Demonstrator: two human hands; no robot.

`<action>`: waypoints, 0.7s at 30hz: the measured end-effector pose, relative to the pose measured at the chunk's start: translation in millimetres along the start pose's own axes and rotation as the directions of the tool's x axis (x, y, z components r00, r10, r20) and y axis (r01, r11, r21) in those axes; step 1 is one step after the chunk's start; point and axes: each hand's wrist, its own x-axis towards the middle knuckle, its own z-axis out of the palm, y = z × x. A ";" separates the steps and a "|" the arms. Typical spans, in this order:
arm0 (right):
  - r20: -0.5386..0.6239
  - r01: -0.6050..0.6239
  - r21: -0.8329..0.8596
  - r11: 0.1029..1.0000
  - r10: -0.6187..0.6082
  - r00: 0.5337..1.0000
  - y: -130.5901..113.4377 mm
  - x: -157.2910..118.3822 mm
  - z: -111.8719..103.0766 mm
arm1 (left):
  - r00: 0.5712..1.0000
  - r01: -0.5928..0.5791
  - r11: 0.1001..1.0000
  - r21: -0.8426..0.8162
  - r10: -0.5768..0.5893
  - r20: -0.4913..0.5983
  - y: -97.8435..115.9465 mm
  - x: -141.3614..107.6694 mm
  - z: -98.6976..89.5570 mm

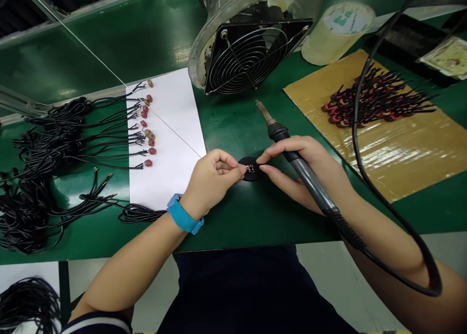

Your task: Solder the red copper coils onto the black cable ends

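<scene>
My left hand [213, 178], a blue band at its wrist, has its thumb and index finger pinched at a small multicoloured part [251, 168]. That part sits over a black disc [251, 177] on the green bench; its exact form is too small to tell. A thin silvery wire [171, 128] runs down from the upper left to the back of this hand. Lying across my right hand [310, 171] is a soldering iron [301, 166], its tip pointing up and away, toward the fan. The right thumb and index fingertips touch or nearly touch the disc's right edge.
A fan with a wire guard [248, 57] stands ahead, beside a tape roll [337, 32]. White paper [164, 188] at left carries black cable ends with small red and tan parts. Brown cardboard [383, 164] at right bears a pile of black-leaded pieces [375, 98]. The iron's cord [365, 168] loops over my right forearm.
</scene>
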 end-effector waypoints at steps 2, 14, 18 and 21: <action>0.046 0.038 -0.003 0.999 -0.038 0.998 1.8 -0.7 -0.5 | 0.999 -0.028 0.999 0.039 0.029 -0.015 -1.4 0.1 -0.3; 0.107 0.157 -0.192 0.969 -0.138 0.985 -2.0 5.3 10.4 | 0.988 -0.142 0.974 0.178 0.151 -0.039 -10.1 -3.6 -0.3; 0.040 0.144 -0.169 0.975 -0.139 0.989 -4.6 -1.3 5.5 | 0.990 -0.129 0.982 0.136 0.136 -0.042 -9.6 -3.6 1.1; -0.096 0.109 -0.126 0.986 -0.121 0.988 -6.7 -17.7 3.5 | 0.992 -0.113 0.986 0.123 0.119 -0.041 -8.7 -3.7 2.0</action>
